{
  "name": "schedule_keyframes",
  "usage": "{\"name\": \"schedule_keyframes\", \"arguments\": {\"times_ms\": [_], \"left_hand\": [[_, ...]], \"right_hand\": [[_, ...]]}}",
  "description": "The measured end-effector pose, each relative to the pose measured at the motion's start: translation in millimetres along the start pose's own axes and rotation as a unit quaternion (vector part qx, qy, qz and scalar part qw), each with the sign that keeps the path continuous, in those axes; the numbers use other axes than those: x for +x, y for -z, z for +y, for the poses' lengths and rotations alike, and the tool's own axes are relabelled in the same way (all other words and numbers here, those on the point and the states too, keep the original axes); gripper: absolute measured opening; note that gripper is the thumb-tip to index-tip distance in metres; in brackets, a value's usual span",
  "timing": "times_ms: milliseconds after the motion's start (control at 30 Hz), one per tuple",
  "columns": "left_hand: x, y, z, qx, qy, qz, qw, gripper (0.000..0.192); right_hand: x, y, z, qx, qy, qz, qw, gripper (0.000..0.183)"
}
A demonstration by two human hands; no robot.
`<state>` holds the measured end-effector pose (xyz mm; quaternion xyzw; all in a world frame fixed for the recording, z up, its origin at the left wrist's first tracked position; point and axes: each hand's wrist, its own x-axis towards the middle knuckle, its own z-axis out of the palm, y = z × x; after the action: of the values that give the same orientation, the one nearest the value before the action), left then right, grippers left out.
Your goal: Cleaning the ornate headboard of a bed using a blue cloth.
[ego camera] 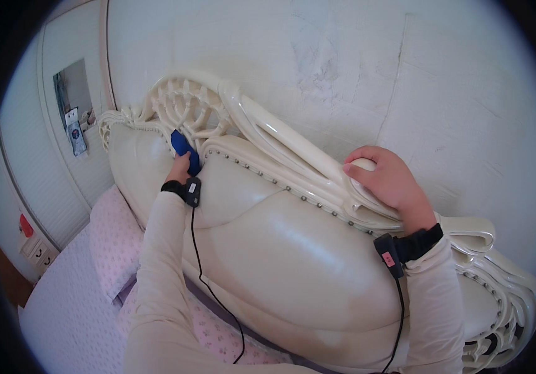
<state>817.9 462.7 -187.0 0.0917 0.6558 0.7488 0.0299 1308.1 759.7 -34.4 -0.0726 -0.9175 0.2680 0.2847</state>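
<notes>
A cream padded headboard (268, 248) with a glossy carved frame and a row of round studs stretches across the view. My left hand (181, 167) holds a blue cloth (185, 148) against the frame, below the openwork carving (188, 105) at the left. Farther right, my right hand (385, 180) is curled over a rounded knob (363, 164) of the top rail, thumb and fingers around it. Both wrists wear black straps with small cabled devices.
Pink patterned pillows (116, 238) and a pale quilted bedspread (66, 294) lie below the headboard. Behind it rises a white wall (464, 121) with cracks. White sliding doors (78, 173) stand at the left, near a small drawer cabinet (36, 252).
</notes>
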Motion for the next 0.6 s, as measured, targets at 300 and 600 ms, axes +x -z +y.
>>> {"name": "schedule_keyframes", "arguments": {"times_ms": [300, 600], "left_hand": [[-19.9, -0.8, 23.9, -0.085, -0.02, 0.157, 0.984, 0.048], [-1.1, -3.5, 155.0, 0.368, -0.343, 0.251, 0.827, 0.04]], "right_hand": [[-3.7, 5.8, 4.1, -0.016, -0.013, 0.012, 1.0, 0.031], [-5.3, 4.8, 3.6, -0.032, -0.014, 0.02, 0.999, 0.028]]}}
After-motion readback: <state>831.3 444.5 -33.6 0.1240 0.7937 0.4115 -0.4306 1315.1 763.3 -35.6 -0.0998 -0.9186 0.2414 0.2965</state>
